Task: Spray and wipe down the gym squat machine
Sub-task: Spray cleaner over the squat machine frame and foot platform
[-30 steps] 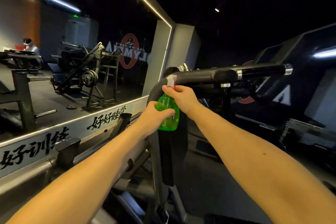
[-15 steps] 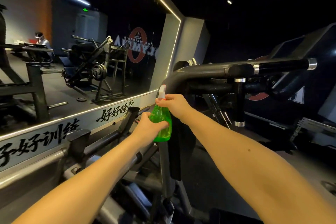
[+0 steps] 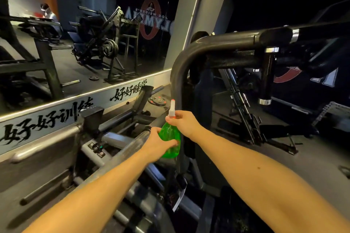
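We stand at the gym squat machine (image 3: 217,60), whose thick dark grey bent steel tube (image 3: 179,70) rises as an upright leg and curves over into the horizontal bar at the upper right. Our translucent green plastic spray bottle (image 3: 170,139) is held in the air just in front of that upright leg, below the bend; whether it touches the leg we cannot tell. Our left hand (image 3: 158,143) wraps the bottle's belly from the left, fingers curled round it. Our right hand (image 3: 187,123) grips the neck, fingers closed just under the small white nozzle (image 3: 172,108), which stands nearly upright. We judge this the spraying step: we brace the belly, tip the nozzle towards the tube, and squeeze in short bursts so the mist lands on the metal
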`<act>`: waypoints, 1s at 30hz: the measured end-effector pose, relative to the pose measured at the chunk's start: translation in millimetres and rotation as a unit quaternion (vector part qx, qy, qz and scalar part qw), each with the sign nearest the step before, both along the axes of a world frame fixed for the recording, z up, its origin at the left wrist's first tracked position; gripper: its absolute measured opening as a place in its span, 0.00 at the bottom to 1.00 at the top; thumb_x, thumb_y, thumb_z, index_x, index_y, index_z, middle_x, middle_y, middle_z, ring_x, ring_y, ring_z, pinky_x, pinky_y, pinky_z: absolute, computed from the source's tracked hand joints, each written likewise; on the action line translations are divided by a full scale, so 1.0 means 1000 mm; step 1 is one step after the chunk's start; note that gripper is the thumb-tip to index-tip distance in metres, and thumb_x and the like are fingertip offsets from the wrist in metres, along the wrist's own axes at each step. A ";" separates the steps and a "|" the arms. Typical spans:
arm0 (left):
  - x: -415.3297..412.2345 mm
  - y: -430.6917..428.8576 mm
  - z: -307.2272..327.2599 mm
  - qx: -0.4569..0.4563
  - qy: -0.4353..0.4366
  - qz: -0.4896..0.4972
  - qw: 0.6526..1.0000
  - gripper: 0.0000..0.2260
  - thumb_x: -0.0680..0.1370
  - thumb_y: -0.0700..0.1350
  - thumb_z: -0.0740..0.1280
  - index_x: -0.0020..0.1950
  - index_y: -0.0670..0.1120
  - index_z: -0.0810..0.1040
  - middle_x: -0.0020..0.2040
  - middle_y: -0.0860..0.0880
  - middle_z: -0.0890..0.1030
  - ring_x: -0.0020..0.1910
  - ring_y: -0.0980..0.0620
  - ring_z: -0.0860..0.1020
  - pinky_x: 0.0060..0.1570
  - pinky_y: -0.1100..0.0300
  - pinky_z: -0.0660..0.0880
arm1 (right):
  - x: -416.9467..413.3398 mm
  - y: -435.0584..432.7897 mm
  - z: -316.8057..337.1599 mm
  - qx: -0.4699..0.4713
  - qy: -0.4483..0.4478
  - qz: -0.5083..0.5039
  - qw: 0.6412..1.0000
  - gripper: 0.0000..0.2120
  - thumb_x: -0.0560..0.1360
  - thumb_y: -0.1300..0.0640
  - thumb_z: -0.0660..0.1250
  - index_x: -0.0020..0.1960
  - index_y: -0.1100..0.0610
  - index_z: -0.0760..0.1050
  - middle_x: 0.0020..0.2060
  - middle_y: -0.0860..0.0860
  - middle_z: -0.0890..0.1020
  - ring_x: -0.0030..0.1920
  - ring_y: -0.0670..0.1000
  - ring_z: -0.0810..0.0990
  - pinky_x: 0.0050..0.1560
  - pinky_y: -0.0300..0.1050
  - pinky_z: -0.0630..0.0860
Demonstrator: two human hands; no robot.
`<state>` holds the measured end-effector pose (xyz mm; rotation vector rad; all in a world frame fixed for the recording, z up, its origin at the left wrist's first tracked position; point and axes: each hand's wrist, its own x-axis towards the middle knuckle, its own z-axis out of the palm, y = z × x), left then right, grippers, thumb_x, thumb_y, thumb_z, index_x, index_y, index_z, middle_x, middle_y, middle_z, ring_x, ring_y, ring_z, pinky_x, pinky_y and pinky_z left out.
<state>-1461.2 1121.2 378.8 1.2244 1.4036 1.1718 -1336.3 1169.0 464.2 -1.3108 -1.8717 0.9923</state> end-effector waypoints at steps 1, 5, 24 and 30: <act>0.002 -0.001 -0.007 0.000 0.009 -0.003 1.000 0.28 0.73 0.42 0.79 0.63 0.46 0.65 0.56 0.47 0.78 0.50 0.55 0.80 0.40 0.64 0.77 | 0.002 -0.004 -0.007 -0.007 0.004 0.009 1.000 0.11 0.79 0.59 0.73 0.58 0.65 0.81 0.46 0.56 0.82 0.47 0.49 0.81 0.46 0.37 0.78; 0.013 -0.013 -0.030 -0.001 0.038 -0.029 0.999 0.28 0.72 0.41 0.78 0.64 0.45 0.65 0.57 0.46 0.78 0.51 0.55 0.79 0.41 0.65 0.75 | 0.021 -0.015 -0.032 -0.020 -0.007 0.022 1.000 0.14 0.78 0.55 0.74 0.59 0.60 0.79 0.49 0.55 0.83 0.49 0.46 0.82 0.51 0.40 0.79; 0.099 -0.066 -0.149 -0.176 0.167 -0.127 0.962 0.31 0.63 0.50 0.82 0.53 0.47 0.63 0.54 0.47 0.77 0.50 0.54 0.76 0.49 0.56 0.79 | 0.118 -0.057 -0.199 -0.147 -0.075 0.007 0.986 0.10 0.75 0.59 0.77 0.41 0.53 0.76 0.34 0.46 0.78 0.34 0.40 0.76 0.38 0.35 0.74; 0.119 -0.063 -0.259 -0.208 0.130 -0.114 0.963 0.41 0.53 0.54 0.84 0.58 0.48 0.65 0.56 0.43 0.83 0.55 0.44 0.84 0.55 0.38 0.80 | 0.156 -0.061 -0.237 -0.212 -0.057 0.027 0.975 0.11 0.74 0.58 0.78 0.53 0.58 0.79 0.42 0.49 0.83 0.44 0.47 0.81 0.54 0.48 0.80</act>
